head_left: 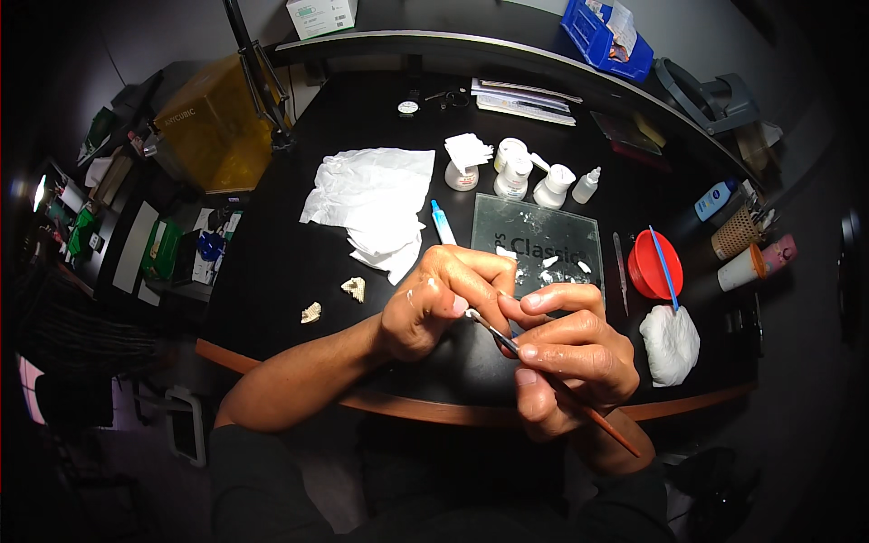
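Observation:
My right hand (584,348) grips a thin brush (597,418) with a brown handle, slanted so its tip points up and left. That tip meets a small white piece (472,313) by the thumb of my left hand (430,294), whose fingers are curled closed around it. White residue marks the left thumb. Behind both hands lies a glass slab (566,222), with several small white pieces (549,262) on it. Two cream-coloured dental-model-like pieces (354,289) rest on the table left of my hands.
Behind the slab stand several white jars (511,181) and a dropper bottle (587,185). White tissues (371,195) and a blue tube (441,222) lie left. To the right are a red bowl (644,262), a blue stick (663,267), a white wad (670,348) and a slim tool (620,271).

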A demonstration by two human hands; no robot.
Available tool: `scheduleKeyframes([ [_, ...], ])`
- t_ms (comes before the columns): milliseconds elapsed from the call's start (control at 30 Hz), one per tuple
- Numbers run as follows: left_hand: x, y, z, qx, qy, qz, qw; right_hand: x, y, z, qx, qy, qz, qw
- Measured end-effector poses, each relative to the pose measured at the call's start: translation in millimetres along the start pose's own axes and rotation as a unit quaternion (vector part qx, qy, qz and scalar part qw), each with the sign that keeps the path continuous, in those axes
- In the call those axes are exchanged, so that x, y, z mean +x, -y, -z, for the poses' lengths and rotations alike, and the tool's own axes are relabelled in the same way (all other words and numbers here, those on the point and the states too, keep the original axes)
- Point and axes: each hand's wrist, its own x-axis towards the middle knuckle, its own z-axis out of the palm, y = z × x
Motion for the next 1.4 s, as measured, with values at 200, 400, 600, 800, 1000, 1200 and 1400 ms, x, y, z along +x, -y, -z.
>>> scheduleKeyframes([
  [200,-0.8,0.3,0.4,0.006,-0.003,0.003,1.000,0.8,-1.2,0.0,0.001,-0.002,0.005,1.000],
  [400,-1.5,0.4,-0.3,0.002,-0.004,0.007,1.000,0.8,-1.2,0.2,0.008,-0.006,0.005,1.000],
  [600,-1.4,0.1,0.7,0.007,0.000,0.008,1.000,1.4,-2.1,-0.6,0.011,-0.004,0.007,1.000],
  [800,-0.7,-0.5,-0.2,0.000,-0.001,0.005,1.000,1.1,-2.6,0.5,0.005,-0.002,0.009,1.000],
  [1000,-1.8,-0.6,-0.6,-0.005,-0.004,0.005,1.000,-0.8,-4.7,-0.1,0.012,-0.005,0.009,1.000],
  [1200,-2.2,0.0,-0.2,-0.005,-0.002,0.007,1.000,-0.3,-2.5,0.3,0.007,-0.006,0.004,1.000],
  [1400,-2.4,-2.5,-0.6,-0.009,0.000,0.021,1.000,0.4,-2.1,2.1,0.016,0.002,0.002,1.000],
])
